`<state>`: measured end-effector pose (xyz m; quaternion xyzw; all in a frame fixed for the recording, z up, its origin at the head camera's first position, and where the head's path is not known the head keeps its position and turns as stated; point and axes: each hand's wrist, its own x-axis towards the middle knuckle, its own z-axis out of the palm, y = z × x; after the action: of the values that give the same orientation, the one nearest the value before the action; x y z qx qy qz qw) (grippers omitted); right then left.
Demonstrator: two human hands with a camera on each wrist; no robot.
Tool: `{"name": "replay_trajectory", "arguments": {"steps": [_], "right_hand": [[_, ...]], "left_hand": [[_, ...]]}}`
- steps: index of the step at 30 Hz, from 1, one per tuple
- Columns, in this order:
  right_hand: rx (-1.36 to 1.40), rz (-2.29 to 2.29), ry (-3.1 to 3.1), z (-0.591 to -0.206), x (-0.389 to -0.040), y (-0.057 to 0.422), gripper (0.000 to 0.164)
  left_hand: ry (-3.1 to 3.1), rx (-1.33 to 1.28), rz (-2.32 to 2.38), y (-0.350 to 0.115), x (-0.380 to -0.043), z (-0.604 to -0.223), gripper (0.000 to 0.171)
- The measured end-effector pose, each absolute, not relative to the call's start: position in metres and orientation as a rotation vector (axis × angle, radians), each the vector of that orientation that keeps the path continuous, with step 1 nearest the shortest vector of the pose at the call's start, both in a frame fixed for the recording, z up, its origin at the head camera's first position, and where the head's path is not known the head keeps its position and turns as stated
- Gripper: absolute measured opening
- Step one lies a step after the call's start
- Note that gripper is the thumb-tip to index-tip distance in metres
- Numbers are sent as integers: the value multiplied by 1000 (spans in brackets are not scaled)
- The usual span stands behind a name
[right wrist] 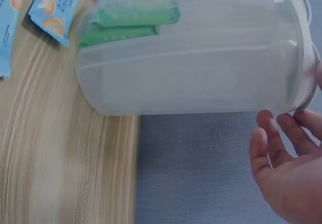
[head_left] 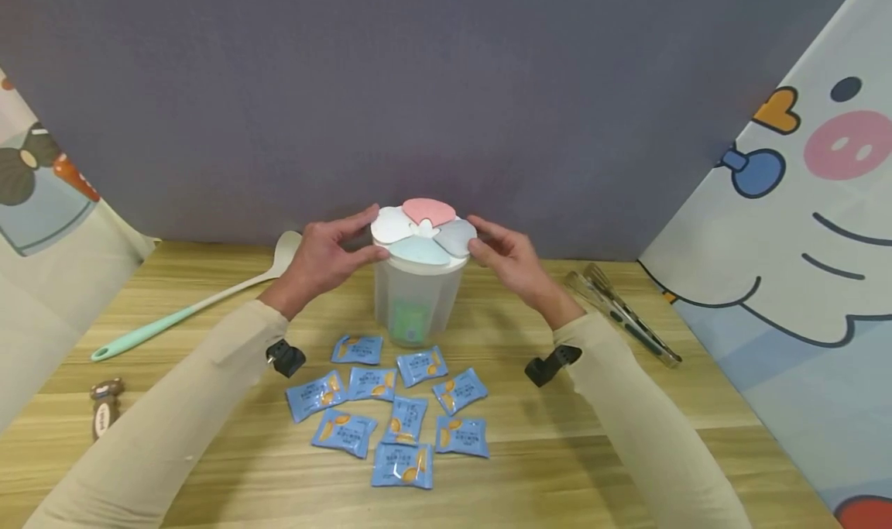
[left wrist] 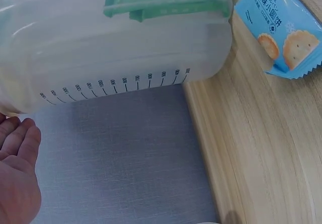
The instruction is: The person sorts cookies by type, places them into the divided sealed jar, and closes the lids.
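Behind everything we see a grey panel, with the wood-grain bench before it. Our clear container stands upright near the bench's back edge. A pale green-handled spoon lies to the left, metal tongs to the right. Our left hand and right hand grip opposite edges of the petal-patterned lid atop the container, fingers parted from thumbs only by the lid's edge. Nine blue packets lie in front; green packets sit inside, low down. We spot a brown bear-shaped piece at left.
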<state>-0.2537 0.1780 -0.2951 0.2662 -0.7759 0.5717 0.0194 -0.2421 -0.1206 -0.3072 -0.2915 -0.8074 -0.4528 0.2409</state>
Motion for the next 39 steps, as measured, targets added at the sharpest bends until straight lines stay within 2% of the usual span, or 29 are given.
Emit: {"name": "replay_trajectory", "arguments": {"steps": [9,18,31,35,39], "right_hand": [[784,1593,-2273,-299,-248,177,35],[769,1435,-2196,-277,-216,163,24],[840,1470,-2169,-279,-216,160,25],[879,1515,-2197,-279,-225,169,32],[899,1570,-2350,-278,-230,174,61]], "left_hand": [[-2219,-730,-1303,-123,-242,-307,47],[-2169,-731,-1316,-123,-244,-307,28],[-2212,-746,-1362,-125,-238,-306,26],[-2270,-740,-1393,-125,-235,-305,37],[-2330,-692,-1344,-123,-233,-304,53]]}}
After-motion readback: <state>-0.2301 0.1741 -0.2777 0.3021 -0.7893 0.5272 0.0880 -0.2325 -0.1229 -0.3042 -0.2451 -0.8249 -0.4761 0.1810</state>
